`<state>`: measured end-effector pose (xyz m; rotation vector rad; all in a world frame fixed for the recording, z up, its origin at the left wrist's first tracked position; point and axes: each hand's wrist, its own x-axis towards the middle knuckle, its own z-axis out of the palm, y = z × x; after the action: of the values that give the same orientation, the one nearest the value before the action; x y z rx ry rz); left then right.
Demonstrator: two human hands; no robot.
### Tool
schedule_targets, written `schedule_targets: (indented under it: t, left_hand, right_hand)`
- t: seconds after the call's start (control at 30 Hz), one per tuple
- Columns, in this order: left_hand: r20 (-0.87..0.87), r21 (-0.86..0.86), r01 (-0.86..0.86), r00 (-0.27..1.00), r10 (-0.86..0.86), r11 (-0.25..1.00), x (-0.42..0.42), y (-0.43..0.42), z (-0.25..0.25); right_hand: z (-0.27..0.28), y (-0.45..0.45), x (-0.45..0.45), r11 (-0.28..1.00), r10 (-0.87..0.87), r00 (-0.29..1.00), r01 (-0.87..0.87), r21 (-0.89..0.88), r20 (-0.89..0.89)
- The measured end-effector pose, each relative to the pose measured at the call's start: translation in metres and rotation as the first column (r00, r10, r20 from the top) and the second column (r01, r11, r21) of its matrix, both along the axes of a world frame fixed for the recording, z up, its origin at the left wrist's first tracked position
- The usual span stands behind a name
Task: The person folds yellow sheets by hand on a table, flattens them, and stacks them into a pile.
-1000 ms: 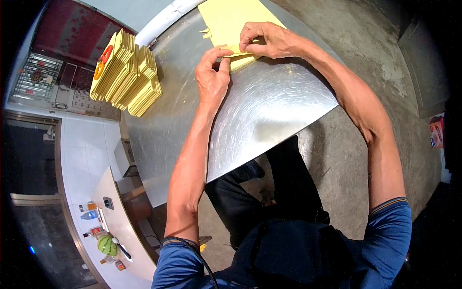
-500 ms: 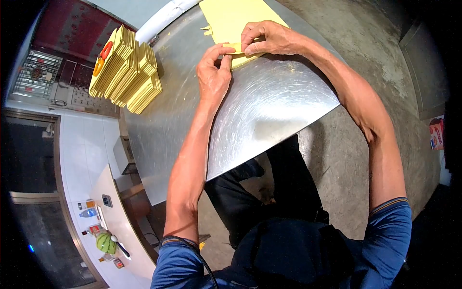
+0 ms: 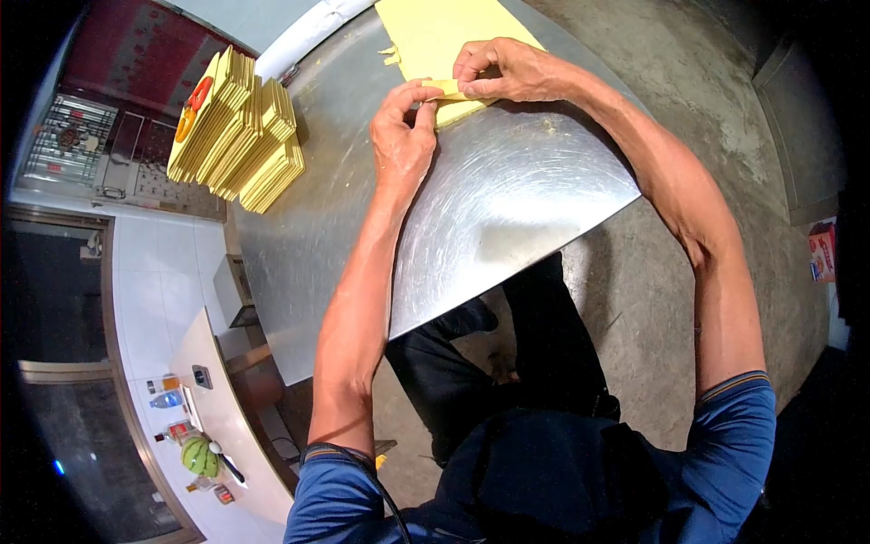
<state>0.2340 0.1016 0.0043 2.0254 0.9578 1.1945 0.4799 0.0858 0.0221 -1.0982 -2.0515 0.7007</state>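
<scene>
A small folded yellow strip (image 3: 443,89) lies between my two hands, over the near end of a large flat yellow sheet (image 3: 453,41). My left hand (image 3: 404,127) pinches the strip's left end between thumb and fingertips. At its right end, my right hand (image 3: 507,71) pinches it with thumb and forefinger, the other fingers curled. Just below the strip, a yellow flap (image 3: 460,112) shows against the metal. Whether the sheet is paper or another thin material, I cannot tell.
Stacks of folded yellow pieces (image 3: 240,136) stand at the left of the metal table (image 3: 507,190), with red and orange loops (image 3: 194,107) on them. Farther left, a side table (image 3: 245,444) holds a watermelon (image 3: 199,457) and bottles. The table's near edge faces my legs.
My hands stay in nearly the same place, still pinching the strip. The strip's near edge is tilted slightly differently, and the right fingertips have shifted a little.
</scene>
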Motion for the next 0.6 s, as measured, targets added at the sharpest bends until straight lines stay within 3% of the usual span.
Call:
schedule_targets:
  t: [0.13,0.23,0.33,0.47,0.6]
  left_hand:
    - [-0.073,-0.137,-0.075,0.995,0.066,0.988,0.0,-0.005,0.007]
    - [0.076,-0.246,-0.019,0.996,0.039,0.969,0.001,0.0,0.005]
    - [0.093,-0.207,0.003,0.995,0.017,0.978,0.0,0.002,0.009]
    - [0.076,-0.21,-0.007,0.997,0.023,0.978,0.003,0.003,0.009]
    - [0.082,-0.193,0.004,0.997,0.012,0.981,0.002,0.005,0.007]
  right_hand:
    - [0.002,-0.001,-0.001,0.999,-0.005,1.0,0.005,-0.043,0.009]
    - [0.009,-0.011,-0.008,0.997,-0.05,0.998,0.048,-0.06,-0.034]
    - [0.01,-0.015,-0.011,0.996,-0.032,0.998,0.028,0.08,0.05]
    - [0.012,-0.014,-0.012,0.997,-0.068,0.993,0.071,-0.027,0.097]
    - [0.009,-0.013,-0.01,0.998,-0.054,0.996,0.055,-0.009,0.076]
